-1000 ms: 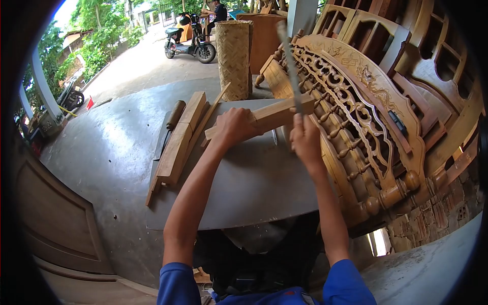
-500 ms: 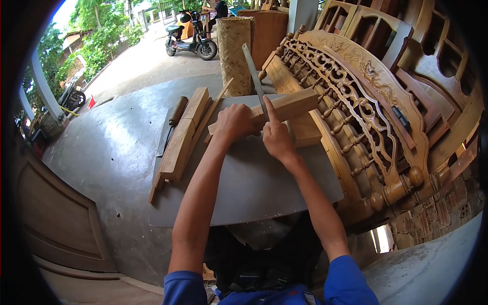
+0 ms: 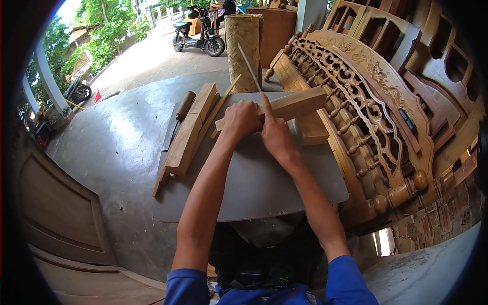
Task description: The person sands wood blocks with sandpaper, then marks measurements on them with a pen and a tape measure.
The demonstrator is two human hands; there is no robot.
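- The wooden block (image 3: 284, 108) I grip is long, pale and squared, lying slantwise on the worktop (image 3: 254, 178).
- My thin metal file (image 3: 250, 61) crosses the block's near end, tip angled up and away.

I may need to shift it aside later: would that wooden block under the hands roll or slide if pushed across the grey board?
The wooden block looks square-edged, so it would probably slide, not roll. It seems solid and stiff, likely fairly heavy. The left hand grips it while the right hand holds a blade against it.
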